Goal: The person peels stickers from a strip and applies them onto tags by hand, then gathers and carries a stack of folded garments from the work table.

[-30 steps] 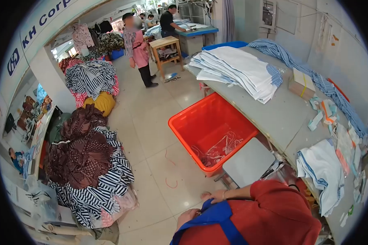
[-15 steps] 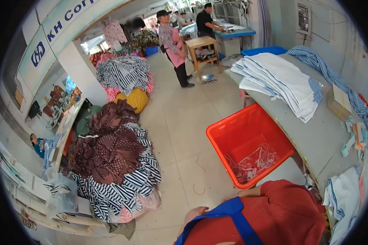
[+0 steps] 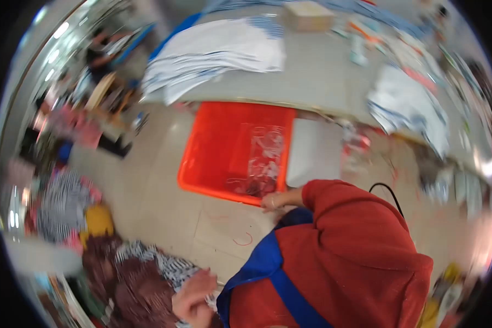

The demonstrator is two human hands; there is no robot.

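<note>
My right hand (image 3: pixel 271 201), at the end of a red sleeve, is at the near corner of a red plastic bin (image 3: pixel 188 169), its fingers closed over the rim. Loose clear plastic strips and thread-like scraps (image 3: pixel 265 153) lie inside the bin. At the lower left my left hand (image 3: pixel 195 298) is smeared by motion, with its fingers apart and nothing visible in it. Behind that hand in this view lies a heap of maroon cloth (image 3: pixel 139 284) with black-and-white striped cloth (image 3: pixel 158 259) beside it.
A grey table (image 3: pixel 317 71) carries stacked white cloth (image 3: pixel 218 46), a small box (image 3: pixel 309 16) and more white-blue cloth (image 3: pixel 410 104) overhanging its edge. A pale box (image 3: pixel 314 153) stands right of the bin. A person in a pink apron (image 3: pixel 76 128) stands at the left.
The view has swung right and down, so the bin sits nearer the middle. My right hand has come onto the bin's rim. My left hand has moved out toward the cloth heap's side.
</note>
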